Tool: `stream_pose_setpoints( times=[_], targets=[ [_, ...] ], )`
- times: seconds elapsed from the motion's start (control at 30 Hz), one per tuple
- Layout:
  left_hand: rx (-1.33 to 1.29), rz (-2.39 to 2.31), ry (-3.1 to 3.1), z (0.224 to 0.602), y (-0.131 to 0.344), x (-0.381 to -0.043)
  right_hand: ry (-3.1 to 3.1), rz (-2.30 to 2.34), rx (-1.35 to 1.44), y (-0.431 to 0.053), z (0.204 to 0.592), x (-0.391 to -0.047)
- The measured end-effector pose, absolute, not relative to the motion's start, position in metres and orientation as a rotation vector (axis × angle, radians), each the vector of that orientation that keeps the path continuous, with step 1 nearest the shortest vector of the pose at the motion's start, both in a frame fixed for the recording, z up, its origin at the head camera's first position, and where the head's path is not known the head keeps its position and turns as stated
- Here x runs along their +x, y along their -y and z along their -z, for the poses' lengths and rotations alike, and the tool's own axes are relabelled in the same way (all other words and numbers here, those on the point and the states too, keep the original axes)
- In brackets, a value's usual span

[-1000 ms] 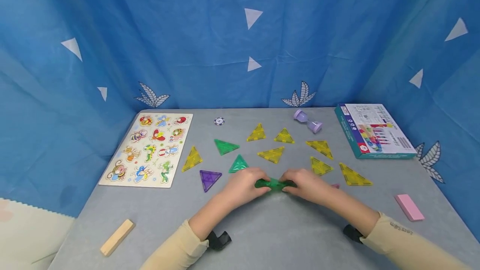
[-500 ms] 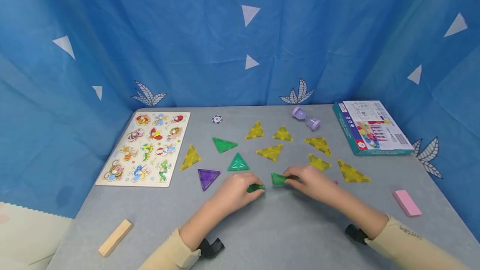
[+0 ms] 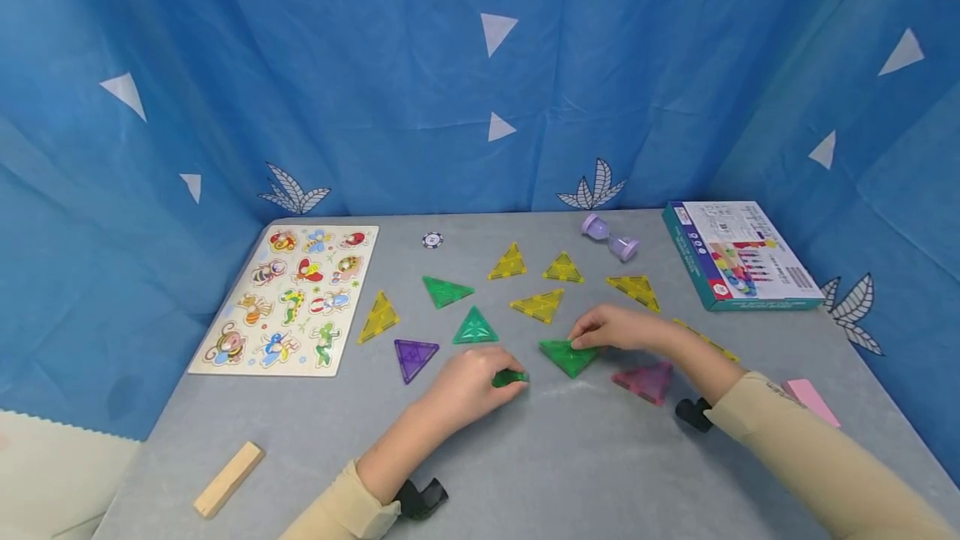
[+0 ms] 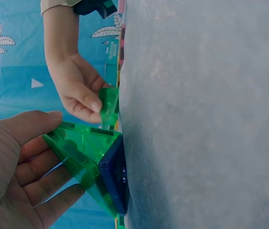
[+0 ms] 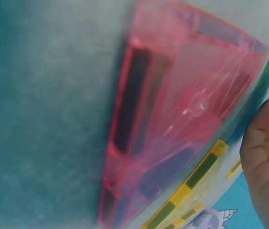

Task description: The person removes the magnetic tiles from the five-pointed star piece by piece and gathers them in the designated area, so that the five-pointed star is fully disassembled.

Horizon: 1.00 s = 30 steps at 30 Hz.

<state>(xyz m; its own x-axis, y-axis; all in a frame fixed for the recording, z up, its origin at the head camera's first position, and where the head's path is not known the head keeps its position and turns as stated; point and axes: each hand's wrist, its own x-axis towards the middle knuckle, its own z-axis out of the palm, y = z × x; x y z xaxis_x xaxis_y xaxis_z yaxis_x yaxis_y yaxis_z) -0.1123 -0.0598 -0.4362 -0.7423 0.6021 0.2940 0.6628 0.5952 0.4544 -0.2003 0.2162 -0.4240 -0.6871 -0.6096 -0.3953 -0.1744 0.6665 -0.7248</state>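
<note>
In the head view my left hand (image 3: pixel 504 382) grips a green translucent triangle tile (image 3: pixel 511 377), standing on edge on the grey table (image 3: pixel 570 457). In the left wrist view that tile (image 4: pixel 84 157) sits between my thumb and fingers. My right hand (image 3: pixel 581 338) pinches a corner of a second green triangle tile (image 3: pixel 567 355), which lies nearly flat just right of the first. A pink triangle tile (image 3: pixel 645 380) lies under my right forearm, and it fills the right wrist view (image 5: pixel 172 119).
Several yellow triangles (image 3: pixel 540 304), two green ones (image 3: pixel 446 290) and a purple one (image 3: pixel 415 357) lie beyond the hands. An animal puzzle board (image 3: pixel 288 298) is at left, a wooden block (image 3: pixel 228 479) front left, a box (image 3: pixel 738 255), hourglass (image 3: pixel 611 237) and pink block (image 3: pixel 813 398) at right.
The two green tiles, held together a second ago, have come apart. My right hand carried its tile back and right and laid it down, uncovering the pink tile. My left hand stayed.
</note>
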Motion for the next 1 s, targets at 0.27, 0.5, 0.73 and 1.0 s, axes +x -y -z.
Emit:
stream_pose_setpoints(
  times=[0.27,0.5,0.73,1.0],
  targets=[
    [-1.075,0.86,2.713,0.436,0.059,-0.111,-2.602,0.707,-0.808,-0.197,0.417,-0.182],
    [-0.967,0.889,2.755,0.435,0.061,-0.107,-2.669,0.599,-1.129,-0.156,0.419,-0.138],
    [-0.746,0.721,2.89,0.433,0.067,-0.095,-2.709,0.704,-1.211,-0.134,0.429,-0.12],
    [-0.743,0.73,2.862,0.434,0.074,-0.089,-2.774,0.771,-1.277,-0.125,0.435,-0.112]
  ],
)
